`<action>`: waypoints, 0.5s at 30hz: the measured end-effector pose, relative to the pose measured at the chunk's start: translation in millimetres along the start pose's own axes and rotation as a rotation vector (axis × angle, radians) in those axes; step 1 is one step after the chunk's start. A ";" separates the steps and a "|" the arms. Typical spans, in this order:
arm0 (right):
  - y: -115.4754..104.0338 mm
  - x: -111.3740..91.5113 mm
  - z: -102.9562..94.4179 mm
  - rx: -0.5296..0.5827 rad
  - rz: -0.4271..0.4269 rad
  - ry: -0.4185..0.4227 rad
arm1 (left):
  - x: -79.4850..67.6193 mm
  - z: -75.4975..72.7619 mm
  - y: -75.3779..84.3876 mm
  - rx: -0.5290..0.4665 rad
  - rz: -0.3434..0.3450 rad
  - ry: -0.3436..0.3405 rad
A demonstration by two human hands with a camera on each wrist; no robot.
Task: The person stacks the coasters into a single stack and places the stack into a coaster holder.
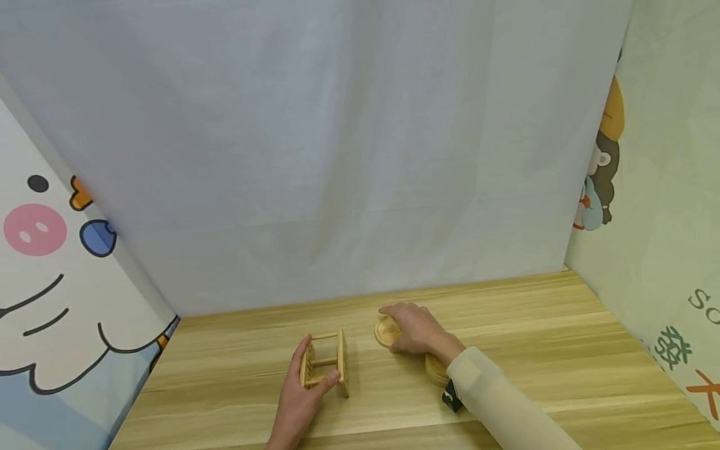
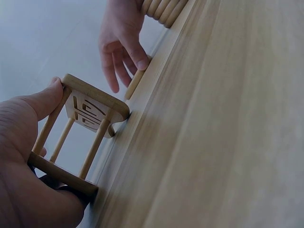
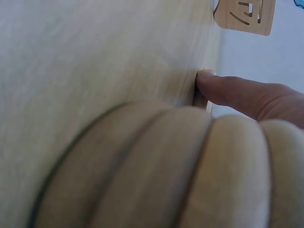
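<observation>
We see the left hand (image 1: 300, 400) spread across a wooden holder (image 1: 342, 361), gripping it with the thumb on one end panel and the fingers round the other. The holder sits on the desk (image 1: 225, 394), nearer the back-left corner than the back-right; slim rods join its panels (the left wrist view shows us cut-out strokes in one). The right hand (image 1: 417, 330), partly open, has its thumb and fingers curved round the rim of a wooden disc (image 1: 387, 332). We find that disc closer to the desk's back edge, about midway between the back corners, apart from the holder. A stack of discs (image 1: 435, 370) stands farther from the back edge, partly hidden under the right wrist and pale sleeve (image 1: 500, 400).
</observation>
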State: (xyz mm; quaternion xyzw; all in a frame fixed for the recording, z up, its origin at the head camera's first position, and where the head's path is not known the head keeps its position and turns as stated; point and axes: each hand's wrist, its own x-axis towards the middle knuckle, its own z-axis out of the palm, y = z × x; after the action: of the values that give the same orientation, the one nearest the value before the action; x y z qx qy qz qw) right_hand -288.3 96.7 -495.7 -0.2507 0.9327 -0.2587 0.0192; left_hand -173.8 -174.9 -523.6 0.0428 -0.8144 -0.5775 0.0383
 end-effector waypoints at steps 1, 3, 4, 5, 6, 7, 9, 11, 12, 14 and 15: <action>0.2 0.0 -0.2 -0.005 -0.006 -0.002 | -0.1 0.0 0.1 0.004 -0.001 0.000; 0.4 -0.3 -0.8 -0.017 -0.017 -0.004 | -0.3 -0.1 0.1 0.011 -0.004 -0.002; 0.6 -0.3 -0.9 -0.025 -0.022 -0.004 | -0.4 -0.1 0.0 0.014 -0.005 -0.002; 0.6 -0.4 -1.1 -0.031 -0.025 -0.004 | -0.5 -0.1 0.0 0.016 -0.006 -0.003; 0.5 -0.5 -1.3 -0.037 -0.028 -0.004 | -0.6 -0.2 0.0 0.017 -0.007 -0.004; 0.3 -0.6 -1.6 -0.045 -0.029 -0.004 | -0.6 -0.2 0.0 0.017 -0.007 -0.005; -0.3 -0.7 -2.0 -0.055 -0.029 -0.003 | -0.6 -0.3 0.0 0.015 -0.008 -0.004; -1.4 -1.0 -2.7 -0.061 -0.026 0.000 | -0.5 -0.3 0.2 0.013 -0.008 -0.004; -1.8 -1.0 -2.9 -0.064 -0.025 0.001 | -0.5 -0.4 0.3 0.013 -0.008 -0.004; -2.8 -1.2 -3.5 -0.065 -0.020 0.006 | -0.4 -0.4 0.4 0.016 -0.010 -0.003; -2.9 -1.1 -3.4 -0.067 -0.017 0.007 | -0.4 -0.4 0.4 0.017 -0.010 -0.002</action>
State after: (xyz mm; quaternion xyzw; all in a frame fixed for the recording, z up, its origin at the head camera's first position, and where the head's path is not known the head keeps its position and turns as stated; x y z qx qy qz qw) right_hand -286.5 96.6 -491.4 -0.2581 0.9387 -0.2285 0.0054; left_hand -173.4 -175.1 -523.0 0.0464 -0.8190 -0.5708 0.0341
